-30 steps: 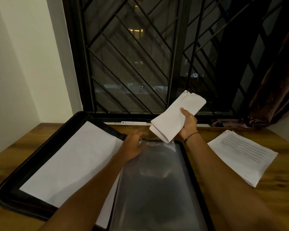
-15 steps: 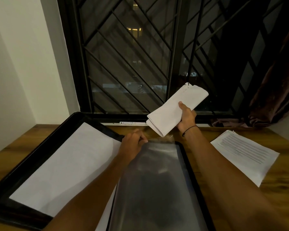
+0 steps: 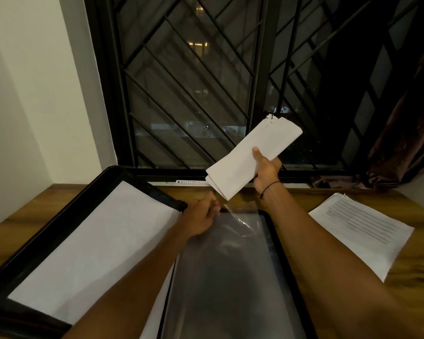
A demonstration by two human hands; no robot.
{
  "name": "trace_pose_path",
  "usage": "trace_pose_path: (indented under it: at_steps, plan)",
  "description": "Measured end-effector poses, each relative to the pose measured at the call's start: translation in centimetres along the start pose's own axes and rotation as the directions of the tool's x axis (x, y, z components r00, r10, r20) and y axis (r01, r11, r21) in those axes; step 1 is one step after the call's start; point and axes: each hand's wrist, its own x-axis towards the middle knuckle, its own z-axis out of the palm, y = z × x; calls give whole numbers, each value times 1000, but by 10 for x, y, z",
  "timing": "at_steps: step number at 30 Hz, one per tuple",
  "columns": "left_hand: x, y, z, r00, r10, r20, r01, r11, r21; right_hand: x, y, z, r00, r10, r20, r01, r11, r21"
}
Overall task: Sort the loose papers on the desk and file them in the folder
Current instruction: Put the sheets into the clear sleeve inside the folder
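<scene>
Gripping a folded bundle of papers with the thumb on top, the right hand holds it in the air before the window grille. The left hand pinches the top edge of a clear plastic sleeve in the open black folder, which lies on the wooden desk. A white sheet rests in the left half. A printed stack lies to the right, apart from the folder.
</scene>
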Motion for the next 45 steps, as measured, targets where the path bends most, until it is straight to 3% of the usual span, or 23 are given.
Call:
trace_pose_path:
  at_steps: [8,17,26,31,36,39,42,45]
  plan:
    - [-2,4,-6,998,-18,55,25,992,-123,3,21,6,994,-70,-78,61,991,-115]
    - [-5,5,-6,1000,-26,12,28,981,-190,17,37,-4,998,60,-36,-66,978,-198]
    - [-6,2,-13,993,-90,76,109,943,-314,33,38,-27,976,177,130,-112,911,-396]
    - [1,2,-11,994,-80,71,99,938,-334,20,38,-39,890,351,291,-201,875,-440]
    - [6,0,-7,992,-81,-97,48,951,-304,11,40,-45,760,482,436,-312,859,-407]
    - [11,-2,-4,974,-70,-214,19,973,-231,10,43,-46,689,531,493,-372,843,-389]
    - [13,-5,1,969,-69,-237,23,981,-193,11,47,-42,630,575,522,-448,818,-361]
    - [12,-6,4,972,-37,-230,-3,985,-172,8,46,-34,553,650,521,-446,759,-474]
